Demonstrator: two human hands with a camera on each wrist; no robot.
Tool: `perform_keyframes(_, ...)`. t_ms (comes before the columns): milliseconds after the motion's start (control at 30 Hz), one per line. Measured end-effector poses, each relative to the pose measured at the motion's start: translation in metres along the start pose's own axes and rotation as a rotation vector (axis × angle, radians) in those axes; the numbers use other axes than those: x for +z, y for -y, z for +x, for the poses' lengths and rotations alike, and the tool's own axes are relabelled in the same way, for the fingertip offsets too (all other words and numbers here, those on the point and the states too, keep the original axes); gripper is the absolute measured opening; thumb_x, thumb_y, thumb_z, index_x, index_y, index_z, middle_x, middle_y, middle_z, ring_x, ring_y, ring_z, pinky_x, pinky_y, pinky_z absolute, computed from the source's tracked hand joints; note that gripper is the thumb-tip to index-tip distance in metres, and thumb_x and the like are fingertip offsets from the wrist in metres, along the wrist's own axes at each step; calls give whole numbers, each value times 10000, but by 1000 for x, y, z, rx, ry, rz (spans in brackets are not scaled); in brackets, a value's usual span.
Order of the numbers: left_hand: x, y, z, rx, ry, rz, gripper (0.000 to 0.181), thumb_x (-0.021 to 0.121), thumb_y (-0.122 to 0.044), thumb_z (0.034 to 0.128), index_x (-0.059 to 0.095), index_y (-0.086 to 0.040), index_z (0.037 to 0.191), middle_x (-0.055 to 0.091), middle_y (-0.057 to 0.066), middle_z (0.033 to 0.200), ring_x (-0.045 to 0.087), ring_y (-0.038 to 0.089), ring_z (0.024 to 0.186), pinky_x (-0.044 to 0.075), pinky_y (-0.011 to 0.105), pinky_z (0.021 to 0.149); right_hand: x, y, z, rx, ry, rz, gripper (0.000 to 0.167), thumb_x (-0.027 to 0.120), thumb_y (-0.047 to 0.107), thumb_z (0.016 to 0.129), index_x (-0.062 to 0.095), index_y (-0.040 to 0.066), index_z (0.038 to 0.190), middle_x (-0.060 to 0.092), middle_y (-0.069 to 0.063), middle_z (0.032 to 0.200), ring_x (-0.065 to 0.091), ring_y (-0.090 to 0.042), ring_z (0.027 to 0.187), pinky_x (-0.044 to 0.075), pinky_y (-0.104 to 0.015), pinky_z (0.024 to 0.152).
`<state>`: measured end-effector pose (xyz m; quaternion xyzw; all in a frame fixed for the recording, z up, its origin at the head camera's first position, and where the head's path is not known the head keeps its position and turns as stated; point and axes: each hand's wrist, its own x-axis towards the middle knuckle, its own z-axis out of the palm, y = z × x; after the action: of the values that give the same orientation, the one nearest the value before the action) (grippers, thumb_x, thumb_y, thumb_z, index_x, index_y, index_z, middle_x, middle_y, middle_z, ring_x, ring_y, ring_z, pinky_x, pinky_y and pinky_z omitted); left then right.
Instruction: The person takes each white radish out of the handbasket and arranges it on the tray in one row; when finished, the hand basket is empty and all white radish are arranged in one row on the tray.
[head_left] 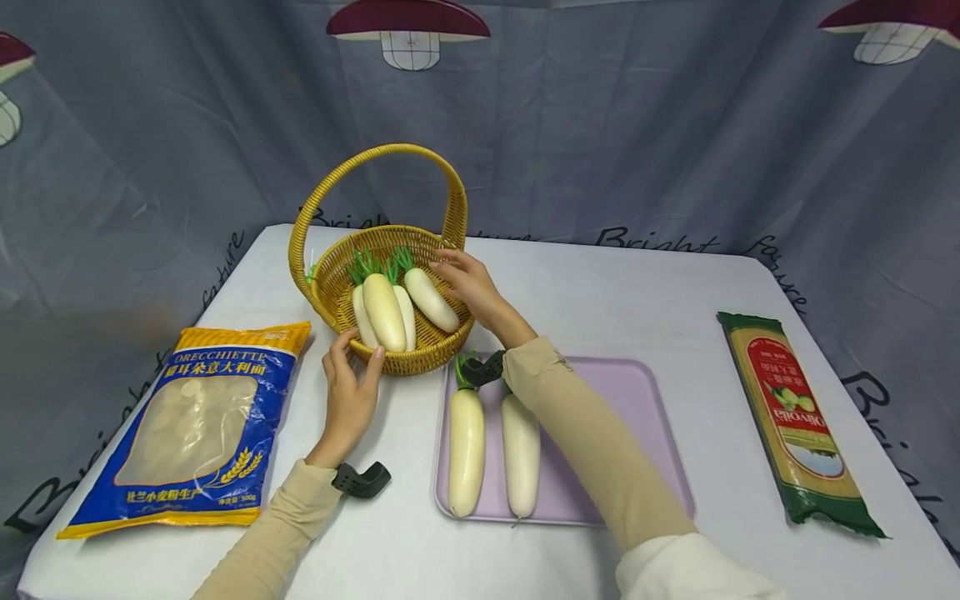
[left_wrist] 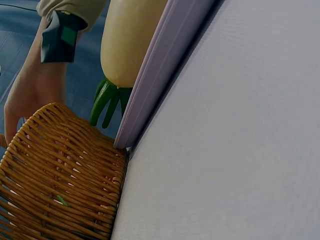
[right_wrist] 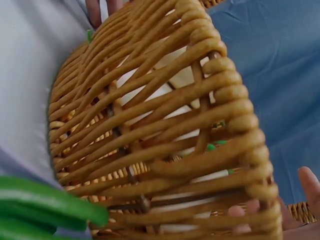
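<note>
A person's two hands work at a round, golden-brown wicker basket [head_left: 431, 362] with a tall arched handle, standing left of centre in the upper half of the frame. Inside, four white radishes with green tops [head_left: 385, 312] lie toward the left and middle, a bare strip of weave showing along the lower right wall.

The left hand [head_left: 351, 404], thumb and fingers apart and gripping nothing that shows, touches the basket's lower left edge. The right hand [head_left: 474, 287] reaches over the right rim, its fingers extended and loose above the rightmost radish, holding nothing.

Just below the basket, at lower centre, a flat lilac rectangular tray [head_left: 566, 492] bears two long white radishes [head_left: 467, 454] side by side, one's tip at the lower rim; the tan right sleeve [head_left: 585, 425] crosses above the tray's bare right half.

At left, a blue-and-yellow plastic bag of pasta [head_left: 191, 417] lies near the table's edge; at far right, a green-ended packet of pasta with a red label [head_left: 795, 417] lies near the opposite edge. Open white tablecloth [head_left: 637, 300] stretches from the basket to the upper right and between tray and packet, with a narrower gap between bag and tray, which the left forearm enters.
</note>
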<state>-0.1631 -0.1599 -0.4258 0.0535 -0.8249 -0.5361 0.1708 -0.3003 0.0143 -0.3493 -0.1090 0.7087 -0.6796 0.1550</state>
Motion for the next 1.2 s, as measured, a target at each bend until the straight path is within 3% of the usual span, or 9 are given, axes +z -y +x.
perform_keyframes(267, 0, 2, 0, 2, 1, 12, 557, 491, -410, 909, 249, -183, 1357, 247, 204, 1298, 327, 351, 1265, 292, 483, 1060, 10, -1, 17, 142, -62, -129, 396, 496, 243, 920, 474, 130, 1299, 410, -36, 1378, 359, -223, 1298, 338, -460, 1051)
perform_keyframes(467, 0, 2, 0, 1, -15, 10, 533, 493, -405, 909, 262, -206, 1347, 255, 205, 1294, 342, 343, 1260, 304, 464, 1060, 17, -1, 21, 197, -72, -251, 390, 493, 264, 922, 474, 139, 1291, 407, -28, 1384, 374, -224, 1286, 356, -397, 1039)
perform_keyframes(833, 2, 2, 2, 3, -16, 29, 530, 493, -428, 903, 273, -223, 1340, 271, 213, 1281, 363, 342, 1247, 318, 466, 1051, 16, -1, 18, 257, 150, -356, 421, 401, 190, 945, 372, 160, 1364, 291, -44, 1459, 271, -233, 1352, 280, -403, 1098)
perform_keyframes(1200, 1, 4, 1, 8, -13, 39, 531, 487, -431, 905, 273, -218, 1342, 269, 210, 1292, 356, 333, 1257, 315, 462, 1055, 20, -3, 18, 259, 216, -462, 468, 378, 136, 917, 352, 141, 1385, 300, -24, 1465, 220, -226, 1379, 256, -388, 1116)
